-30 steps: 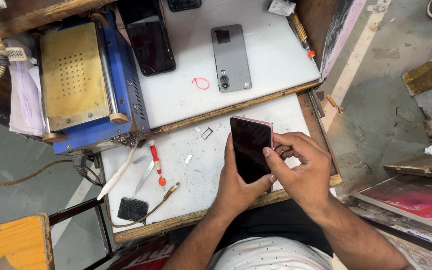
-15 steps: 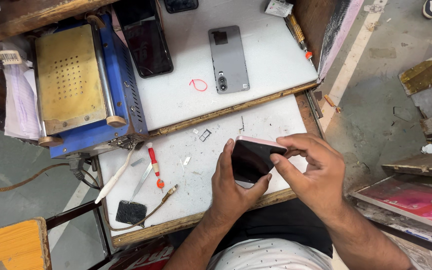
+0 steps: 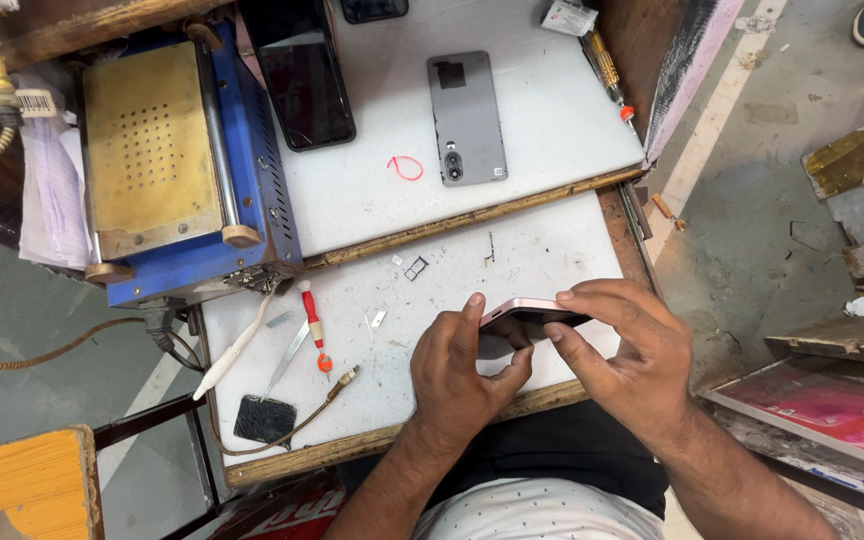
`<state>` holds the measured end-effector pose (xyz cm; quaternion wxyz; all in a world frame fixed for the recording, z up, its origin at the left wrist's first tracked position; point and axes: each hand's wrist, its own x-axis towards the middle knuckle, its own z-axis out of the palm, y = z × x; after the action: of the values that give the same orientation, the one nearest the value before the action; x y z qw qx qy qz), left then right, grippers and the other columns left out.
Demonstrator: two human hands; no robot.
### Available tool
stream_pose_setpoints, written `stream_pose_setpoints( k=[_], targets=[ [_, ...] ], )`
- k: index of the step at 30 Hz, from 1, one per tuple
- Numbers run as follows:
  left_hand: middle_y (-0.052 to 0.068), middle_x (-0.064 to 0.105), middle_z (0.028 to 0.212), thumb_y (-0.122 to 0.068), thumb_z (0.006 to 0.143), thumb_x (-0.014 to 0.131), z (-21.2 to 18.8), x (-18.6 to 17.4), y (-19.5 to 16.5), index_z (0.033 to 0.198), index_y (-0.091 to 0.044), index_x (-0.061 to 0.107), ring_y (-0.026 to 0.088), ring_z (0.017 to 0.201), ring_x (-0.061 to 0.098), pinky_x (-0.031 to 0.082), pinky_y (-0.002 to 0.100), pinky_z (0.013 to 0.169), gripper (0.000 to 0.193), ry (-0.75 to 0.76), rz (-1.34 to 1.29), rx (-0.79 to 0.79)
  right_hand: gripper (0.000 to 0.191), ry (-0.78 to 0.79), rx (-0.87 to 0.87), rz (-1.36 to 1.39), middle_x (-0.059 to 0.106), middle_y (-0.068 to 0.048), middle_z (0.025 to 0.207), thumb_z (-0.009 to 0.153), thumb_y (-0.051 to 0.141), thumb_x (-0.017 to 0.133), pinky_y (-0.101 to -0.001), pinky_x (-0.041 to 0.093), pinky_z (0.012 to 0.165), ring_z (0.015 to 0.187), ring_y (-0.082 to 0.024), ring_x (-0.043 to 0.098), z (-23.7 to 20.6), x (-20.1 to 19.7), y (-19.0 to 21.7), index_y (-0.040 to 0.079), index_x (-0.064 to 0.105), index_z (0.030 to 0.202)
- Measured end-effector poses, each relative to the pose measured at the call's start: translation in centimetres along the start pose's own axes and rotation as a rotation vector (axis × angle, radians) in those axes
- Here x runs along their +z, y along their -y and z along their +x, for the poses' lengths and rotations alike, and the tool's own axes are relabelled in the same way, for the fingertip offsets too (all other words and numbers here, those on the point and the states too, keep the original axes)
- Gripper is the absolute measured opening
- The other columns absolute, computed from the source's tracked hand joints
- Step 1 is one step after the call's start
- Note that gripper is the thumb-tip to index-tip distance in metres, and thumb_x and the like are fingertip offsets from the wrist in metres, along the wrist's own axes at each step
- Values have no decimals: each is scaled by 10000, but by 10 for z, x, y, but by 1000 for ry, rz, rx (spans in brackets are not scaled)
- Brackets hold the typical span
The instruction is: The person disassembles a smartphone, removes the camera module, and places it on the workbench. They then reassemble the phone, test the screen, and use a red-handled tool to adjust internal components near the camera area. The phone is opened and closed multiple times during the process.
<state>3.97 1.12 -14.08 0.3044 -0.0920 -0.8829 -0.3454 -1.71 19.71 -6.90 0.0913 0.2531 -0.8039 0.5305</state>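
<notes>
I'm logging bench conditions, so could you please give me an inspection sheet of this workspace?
Surface: white worktop, scuffed, with small specks and a red pen mark.
Job's things: pink phone, held edge-on above the worktop.
Clutter: grey phone back, dark phone, red-handled screwdriver, tweezers, card tray, black pad.
Grippers: left hand and right hand both grip the pink phone.
Cables: brown cable by the blue heating machine.
Surroundings: concrete floor, orange stool.
</notes>
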Motion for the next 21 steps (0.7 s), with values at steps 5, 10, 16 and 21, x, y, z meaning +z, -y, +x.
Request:
stream_pose_setpoints(
  k=[5,10,16,21],
  targets=[
    [54,535,944,-251,832,918,3,-5,-1,1605,-169,313,149,736,560,496,318,588,985,-10,145,20,417,35,-27,49,686,-163,1247,867,33,802,-323,583,1013,1191,-209,679,4,0,-3,32,648,1254],
    [45,540,921,-196,861,886,8,-12,-6,1590,-220,372,148,712,549,440,324,560,892,38,258,73,401,73,5,71,706,-147,1252,883,42,787,-350,568,1053,1231,-230,676,4,0,-6,38,645,1258],
    [38,530,886,-123,891,824,8,-14,-7,1585,-250,409,136,673,524,413,327,535,818,94,306,91,365,184,68,97,743,-123,1216,887,86,780,-355,592,988,1164,-220,717,8,-4,-17,53,664,1232],
    [29,510,865,-86,875,801,6,-10,-3,1571,-269,438,141,658,512,394,337,521,806,149,329,110,253,368,130,39,783,-89,1138,873,133,778,-329,653,858,1051,-200,774,18,-14,-26,84,705,1110]
  ],
)
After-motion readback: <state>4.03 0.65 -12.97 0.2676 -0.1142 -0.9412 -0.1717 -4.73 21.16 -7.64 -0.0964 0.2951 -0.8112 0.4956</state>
